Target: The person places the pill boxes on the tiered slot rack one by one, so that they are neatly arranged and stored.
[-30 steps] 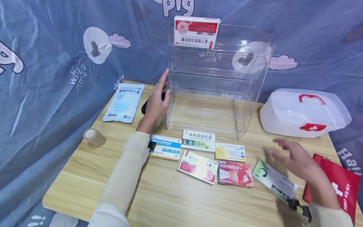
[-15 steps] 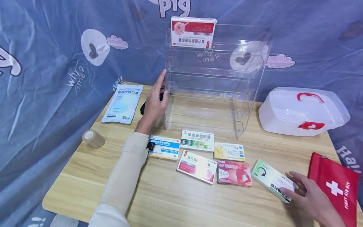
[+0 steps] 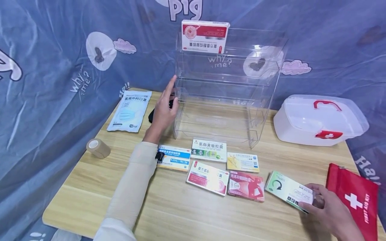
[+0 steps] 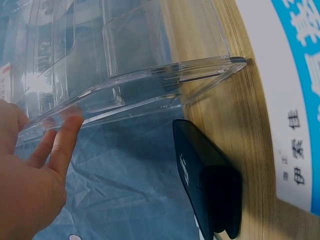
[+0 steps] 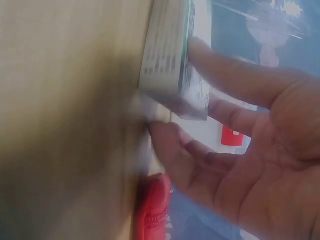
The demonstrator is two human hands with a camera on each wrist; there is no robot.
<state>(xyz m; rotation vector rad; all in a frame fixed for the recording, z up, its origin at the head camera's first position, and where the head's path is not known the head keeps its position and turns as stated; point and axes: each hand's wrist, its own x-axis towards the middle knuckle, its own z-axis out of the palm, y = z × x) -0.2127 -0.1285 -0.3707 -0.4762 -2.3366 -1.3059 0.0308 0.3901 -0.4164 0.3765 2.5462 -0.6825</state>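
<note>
In the head view my right hand (image 3: 330, 209) pinches the near right end of a green and white medicine box (image 3: 289, 189). The right wrist view shows the thumb on the face of that box (image 5: 172, 60), with fingers curled at its other side. My left hand (image 3: 163, 112) rests with fairly straight fingers against the left side of a clear acrylic display rack (image 3: 221, 130). Seen from the left wrist, its fingertips touch the rack's side panel (image 4: 135, 80). A red and white medicine box (image 3: 205, 36) stands upside down on the rack's top tier.
Several medicine boxes, including a pink one (image 3: 246, 186), lie before the rack. Right are a white first-aid box (image 3: 292, 125) and red pouch (image 3: 351, 204). Left are a mask packet (image 3: 129, 112), tan bandage roll (image 3: 99, 149) and black case (image 4: 210, 180) beside the rack.
My right hand has come down onto the green and white box and taken hold of its near end; that end looks slightly raised. The left hand stays at the rack.
</note>
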